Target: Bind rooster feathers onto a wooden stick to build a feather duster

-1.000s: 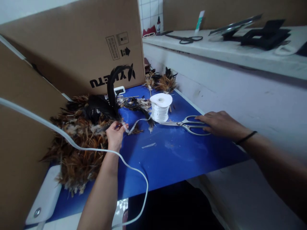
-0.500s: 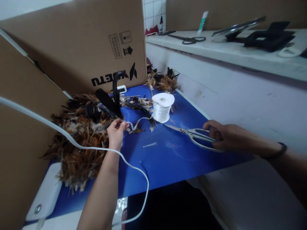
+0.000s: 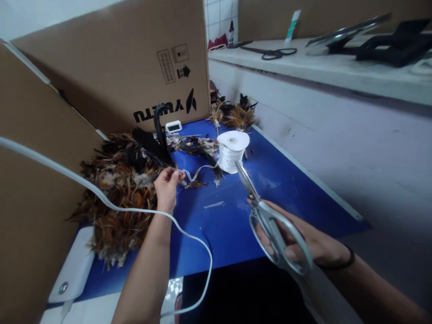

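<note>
My left hand (image 3: 168,186) pinches a bundle of black feathers (image 3: 153,146) at its base, together with the end of a thin white ribbon (image 3: 204,168). That ribbon runs slackly to a white spool (image 3: 232,150) standing upright on the blue table. In my right hand (image 3: 303,236) are silver scissors (image 3: 266,216), raised above the table, with their blades together and the tips pointing at the spool's lower part. A large heap of brown feathers (image 3: 121,207) lies left of my left hand. Loose black feathers (image 3: 199,150) lie between the spool and the cardboard.
Cardboard (image 3: 111,67) walls in the back and left. A white cable (image 3: 135,209) crosses over my left forearm. A white power bank (image 3: 72,265) sits at the left edge. Black scissors (image 3: 273,53) and a glue stick (image 3: 293,26) are on the right-hand ledge (image 3: 337,65).
My right hand has lifted the scissors off the table and moved left and nearer, turning the blades upward toward the spool. My left hand keeps its pinch. The view has shifted slightly.
</note>
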Motion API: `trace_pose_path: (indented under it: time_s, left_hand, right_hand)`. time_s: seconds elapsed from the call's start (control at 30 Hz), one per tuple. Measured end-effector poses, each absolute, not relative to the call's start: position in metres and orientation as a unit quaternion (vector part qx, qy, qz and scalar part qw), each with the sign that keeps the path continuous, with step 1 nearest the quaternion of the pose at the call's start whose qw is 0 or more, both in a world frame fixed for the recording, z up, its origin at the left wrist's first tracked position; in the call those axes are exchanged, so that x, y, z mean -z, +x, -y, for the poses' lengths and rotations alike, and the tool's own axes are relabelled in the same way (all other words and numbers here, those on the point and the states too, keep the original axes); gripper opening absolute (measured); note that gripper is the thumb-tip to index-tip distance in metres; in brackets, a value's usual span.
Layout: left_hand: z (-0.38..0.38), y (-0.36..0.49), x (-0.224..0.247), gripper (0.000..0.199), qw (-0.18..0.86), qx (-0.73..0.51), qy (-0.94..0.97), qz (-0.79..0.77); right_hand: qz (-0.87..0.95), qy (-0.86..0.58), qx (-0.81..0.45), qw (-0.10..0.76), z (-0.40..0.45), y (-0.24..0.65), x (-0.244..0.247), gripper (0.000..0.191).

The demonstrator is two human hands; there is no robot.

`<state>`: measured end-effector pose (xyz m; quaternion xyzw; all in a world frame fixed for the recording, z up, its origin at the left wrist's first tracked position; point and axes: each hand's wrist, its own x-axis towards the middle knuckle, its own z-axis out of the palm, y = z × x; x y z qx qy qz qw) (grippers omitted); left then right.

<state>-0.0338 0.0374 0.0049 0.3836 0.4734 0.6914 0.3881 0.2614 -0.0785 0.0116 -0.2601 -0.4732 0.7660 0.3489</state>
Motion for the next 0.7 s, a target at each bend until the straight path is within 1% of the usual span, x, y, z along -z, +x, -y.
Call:
trace_pose_path:
  time_s: [0.13,0.2,0.3,0.4,0.47,0.7]
  left_hand:
    - [-0.037,-0.034,-0.006,0.028,0.382,-0.699,0.388,-0.464]
    - [-0.038,-0.034,-0.006,0.029,0.369,-0.701,0.386,-0.473]
    - [-0.038,-0.035,-0.006,0.031,0.347,-0.7,0.387,-0.49]
    - [-0.037,-0.036,-0.007,0.03,0.311,-0.696,0.402,-0.507]
    - [-0.036,-0.037,-0.008,0.029,0.284,-0.69,0.416,-0.52]
    - [-0.034,-0.038,-0.007,0.032,0.233,-0.671,0.458,-0.535]
  right_hand:
    - [0.448,-0.2,-0.793,0.361,0.071,0.223,-0.022,0.057]
    - [0.426,-0.192,-0.804,0.368,0.069,0.207,-0.026,0.051]
    - [0.406,-0.189,-0.815,0.367,0.068,0.187,-0.03,0.049]
    - [0.413,-0.195,-0.82,0.345,0.063,0.174,-0.03,0.043]
    - [0.413,-0.202,-0.823,0.332,0.058,0.169,-0.03,0.043]
    - [0.387,-0.29,-0.823,0.299,0.038,0.156,-0.025,0.045]
